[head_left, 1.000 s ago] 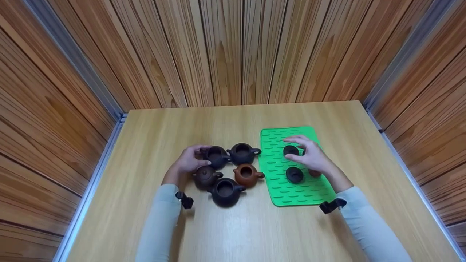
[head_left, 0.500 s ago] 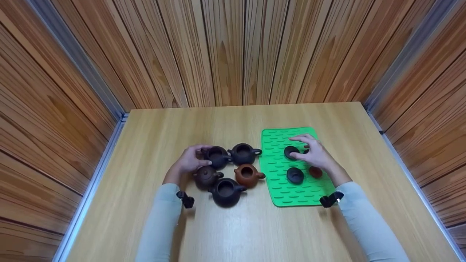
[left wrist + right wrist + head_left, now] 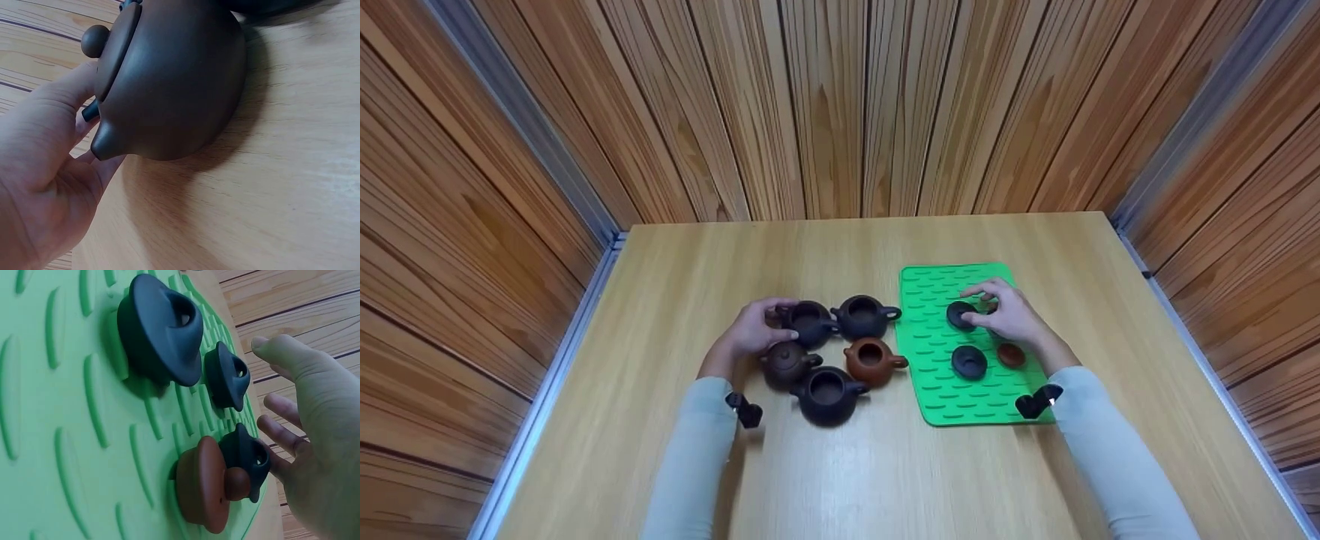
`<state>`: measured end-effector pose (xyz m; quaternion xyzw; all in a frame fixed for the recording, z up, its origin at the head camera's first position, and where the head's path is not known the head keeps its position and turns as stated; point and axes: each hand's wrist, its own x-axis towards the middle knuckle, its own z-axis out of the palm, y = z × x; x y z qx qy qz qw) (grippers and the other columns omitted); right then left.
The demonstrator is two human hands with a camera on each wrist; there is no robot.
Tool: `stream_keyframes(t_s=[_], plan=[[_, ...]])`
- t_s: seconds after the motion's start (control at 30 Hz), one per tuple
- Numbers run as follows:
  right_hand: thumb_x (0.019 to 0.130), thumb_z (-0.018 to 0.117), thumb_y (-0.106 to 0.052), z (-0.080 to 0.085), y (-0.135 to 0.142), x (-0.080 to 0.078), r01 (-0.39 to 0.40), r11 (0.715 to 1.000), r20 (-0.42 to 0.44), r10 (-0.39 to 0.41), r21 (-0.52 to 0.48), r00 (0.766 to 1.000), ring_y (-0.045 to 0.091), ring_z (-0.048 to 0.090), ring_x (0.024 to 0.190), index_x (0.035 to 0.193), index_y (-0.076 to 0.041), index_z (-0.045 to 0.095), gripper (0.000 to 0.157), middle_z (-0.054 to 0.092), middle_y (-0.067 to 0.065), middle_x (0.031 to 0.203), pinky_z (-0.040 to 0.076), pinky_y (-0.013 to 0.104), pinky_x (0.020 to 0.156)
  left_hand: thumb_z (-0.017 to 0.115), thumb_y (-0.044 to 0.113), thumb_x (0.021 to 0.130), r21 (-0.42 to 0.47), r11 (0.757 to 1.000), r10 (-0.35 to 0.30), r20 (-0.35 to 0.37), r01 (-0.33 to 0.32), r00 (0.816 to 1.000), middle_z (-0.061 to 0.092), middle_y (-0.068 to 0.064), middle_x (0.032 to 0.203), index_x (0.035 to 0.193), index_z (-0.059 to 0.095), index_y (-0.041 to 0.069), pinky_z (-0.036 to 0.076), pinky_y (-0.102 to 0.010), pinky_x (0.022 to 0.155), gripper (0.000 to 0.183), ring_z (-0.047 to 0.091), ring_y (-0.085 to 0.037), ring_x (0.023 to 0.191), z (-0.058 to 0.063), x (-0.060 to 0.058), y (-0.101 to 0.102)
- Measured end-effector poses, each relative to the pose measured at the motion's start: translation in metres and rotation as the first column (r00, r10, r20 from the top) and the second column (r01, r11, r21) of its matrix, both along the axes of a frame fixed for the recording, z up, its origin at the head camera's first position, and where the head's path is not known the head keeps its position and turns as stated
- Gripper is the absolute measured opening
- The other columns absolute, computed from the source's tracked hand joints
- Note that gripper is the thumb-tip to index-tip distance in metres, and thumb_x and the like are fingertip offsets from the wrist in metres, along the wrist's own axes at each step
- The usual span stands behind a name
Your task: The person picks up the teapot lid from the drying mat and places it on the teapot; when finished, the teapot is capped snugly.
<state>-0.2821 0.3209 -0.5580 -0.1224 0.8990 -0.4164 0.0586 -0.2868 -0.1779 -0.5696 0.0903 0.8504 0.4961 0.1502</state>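
My left hand (image 3: 754, 328) grips an open black teapot (image 3: 810, 335) by its left side, thumb in front and fingers behind. Just in front of it stands a dark brown lidded teapot (image 3: 786, 365), which fills the left wrist view and hides most of my fingers there. Over the green mat (image 3: 926, 390), my right hand (image 3: 1009, 313) hovers with thumb and fingers spread apart. Its thumb is at a black lid (image 3: 958, 313) in the head view, but a gap shows in the right wrist view. Another black lid (image 3: 247, 461) lies beneath the hand.
Another black teapot (image 3: 864, 328), a reddish-brown teapot (image 3: 875, 373) and a larger black teapot (image 3: 829, 412) stand lidless close by. On the mat's near part lie a black lid (image 3: 969, 363) and a reddish-brown lid (image 3: 1011, 355). Wooden walls (image 3: 840, 112) enclose the table.
My right hand has shifted slightly right, its thumb and fingers drawing a little closer together. The reddish-brown lid has come out from behind it. My left hand stays at the black teapot.
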Motion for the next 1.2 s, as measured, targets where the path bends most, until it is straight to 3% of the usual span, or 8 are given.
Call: stream_keyframes(t_s=[0.2,0.47,0.7,0.93,1.07,1.2], plan=[[0.104,0.083,-0.023,-0.009,0.001,0.000,0.012,1.000,0.016,-0.012,0.013,1.000,0.049,0.063,0.134,0.136,-0.008,0.077,0.036,0.063,0.024,0.139,0.051,0.057,0.111,0.083,0.002,0.100,0.010,1.000,0.001,0.031,-0.001,1.000,0.067,-0.023,0.154,0.156,0.066,0.010,0.055,-0.023,0.084,0.059,0.067,-0.029,0.127,-0.001,0.000,0.000],[0.105,0.081,-0.018,-0.013,0.000,-0.002,0.015,1.000,0.014,-0.015,0.010,1.000,0.045,0.066,0.130,0.129,-0.005,0.080,0.027,0.066,0.024,0.139,0.052,0.045,0.106,0.083,0.002,0.099,0.004,1.000,0.008,0.020,-0.008,1.000,0.070,-0.024,0.151,0.155,0.067,0.010,0.055,-0.024,0.087,0.059,0.067,-0.029,0.127,0.000,-0.001,0.001],[0.105,0.079,-0.012,-0.015,-0.002,-0.003,0.053,0.999,-0.012,-0.053,0.001,0.999,0.042,0.068,0.125,0.124,-0.003,0.082,0.022,0.069,0.024,0.135,0.051,0.031,0.101,0.084,0.002,0.099,-0.002,1.000,0.000,-0.001,0.000,1.000,0.070,-0.023,0.151,0.155,0.067,0.009,0.056,-0.029,0.098,0.059,0.068,-0.032,0.133,-0.001,-0.001,0.001],[0.100,0.083,-0.008,-0.019,-0.002,-0.005,0.062,0.998,-0.058,-0.064,-0.030,0.996,0.020,0.070,0.108,0.116,-0.001,0.085,0.017,0.073,0.023,0.124,0.050,0.015,0.089,0.082,0.000,0.099,0.015,1.000,-0.016,-0.037,0.017,0.999,0.069,-0.025,0.154,0.155,0.066,0.005,0.054,-0.044,0.117,0.058,0.067,-0.039,0.140,-0.001,-0.002,0.001],[0.100,0.083,-0.006,-0.020,0.000,-0.006,0.055,0.997,-0.063,-0.058,-0.051,0.996,0.014,0.068,0.104,0.114,-0.001,0.085,0.015,0.073,0.022,0.121,0.050,0.013,0.087,0.082,-0.001,0.099,0.026,0.999,-0.019,-0.041,0.020,0.999,0.069,-0.026,0.153,0.154,0.066,0.004,0.052,-0.048,0.120,0.058,0.067,-0.041,0.140,-0.002,-0.002,0.000],[0.100,0.084,-0.006,-0.020,0.001,-0.005,0.037,0.997,-0.079,-0.042,-0.061,0.996,0.020,0.069,0.108,0.114,-0.001,0.085,0.015,0.074,0.023,0.122,0.051,0.015,0.089,0.082,-0.001,0.099,0.030,0.999,-0.014,-0.031,0.015,0.999,0.069,-0.026,0.153,0.155,0.066,0.004,0.053,-0.048,0.120,0.058,0.067,-0.041,0.141,-0.002,-0.001,0.000]])
